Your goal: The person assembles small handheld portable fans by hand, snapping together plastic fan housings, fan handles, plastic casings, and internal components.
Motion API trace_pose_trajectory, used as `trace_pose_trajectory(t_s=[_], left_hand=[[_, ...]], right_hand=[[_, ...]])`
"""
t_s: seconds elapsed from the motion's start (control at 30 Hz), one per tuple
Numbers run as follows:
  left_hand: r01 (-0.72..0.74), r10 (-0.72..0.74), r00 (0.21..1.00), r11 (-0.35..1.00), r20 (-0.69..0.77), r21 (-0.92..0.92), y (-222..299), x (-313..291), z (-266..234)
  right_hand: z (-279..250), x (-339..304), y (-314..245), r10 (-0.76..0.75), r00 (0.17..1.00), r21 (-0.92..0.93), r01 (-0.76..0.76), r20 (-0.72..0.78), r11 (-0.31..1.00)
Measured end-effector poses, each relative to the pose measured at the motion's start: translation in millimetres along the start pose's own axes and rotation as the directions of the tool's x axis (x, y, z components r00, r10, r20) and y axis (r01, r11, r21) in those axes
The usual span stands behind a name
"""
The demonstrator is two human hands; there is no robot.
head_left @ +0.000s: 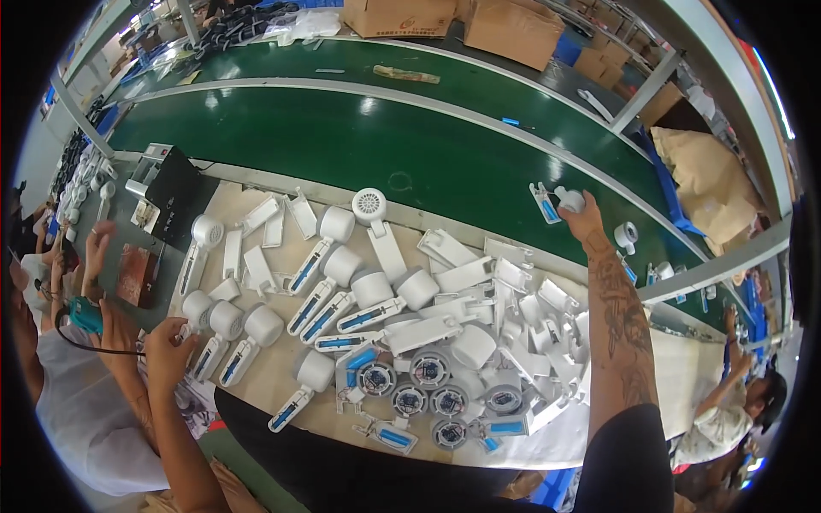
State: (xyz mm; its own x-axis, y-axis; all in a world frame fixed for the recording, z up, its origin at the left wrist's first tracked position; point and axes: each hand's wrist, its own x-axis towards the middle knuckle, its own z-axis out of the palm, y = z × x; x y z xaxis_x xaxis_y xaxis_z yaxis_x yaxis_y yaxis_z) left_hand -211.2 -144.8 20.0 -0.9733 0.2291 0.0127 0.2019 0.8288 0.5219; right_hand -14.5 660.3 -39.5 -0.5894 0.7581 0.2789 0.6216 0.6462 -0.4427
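Over the green conveyor belt, my right hand (583,221) is closed round a white fan head (568,200). Right beside that head is an open white handle (545,205) with a blue battery cell in it; whether the two are joined I cannot tell. My left hand (169,349) has its fingers bent together at a white handheld fan (198,308) at the left of the worktop. Several more fans, such as one with an open handle (261,327), lie between my hands. Nearer to me are round fan heads with circuit boards (429,370) showing.
White plastic handle shells (453,275) are heaped at the worktop's middle and right. A black device (162,192) stands far left. Close to my left arm, a co-worker's hand holds a green power screwdriver (86,315). Cardboard boxes (513,32) stand beyond the conveyor belt (325,128).
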Motion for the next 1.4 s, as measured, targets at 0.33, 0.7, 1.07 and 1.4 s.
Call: trace_pose_trajectory(t_s=[0.33,0.7,1.07,1.4], left_hand=[[-0.133,0.076,0.991,0.733,-0.114,-0.667,95.8,-27.9,7.5],[0.925,0.741,0.251,0.007,0.623,-0.380,293.3,-102.4,117.6],[0.706,0.546,0.566,0.066,0.618,-0.705,300.2,-125.1,93.0],[0.485,0.571,0.606,0.287,0.554,-0.826,291.2,-132.2,73.7]], right_hand=[[-60.3,-83.3,-100.2,-0.134,0.989,0.589,0.143,-0.059,0.795],[-167.1,-260.7,-212.0,-0.387,0.848,0.915,-0.243,0.362,0.322],[-189.1,-274.5,-235.0,-0.435,0.839,0.917,-0.170,0.327,0.361],[-199.6,-281.1,-260.8,-0.554,0.744,0.909,-0.176,0.374,0.377]])
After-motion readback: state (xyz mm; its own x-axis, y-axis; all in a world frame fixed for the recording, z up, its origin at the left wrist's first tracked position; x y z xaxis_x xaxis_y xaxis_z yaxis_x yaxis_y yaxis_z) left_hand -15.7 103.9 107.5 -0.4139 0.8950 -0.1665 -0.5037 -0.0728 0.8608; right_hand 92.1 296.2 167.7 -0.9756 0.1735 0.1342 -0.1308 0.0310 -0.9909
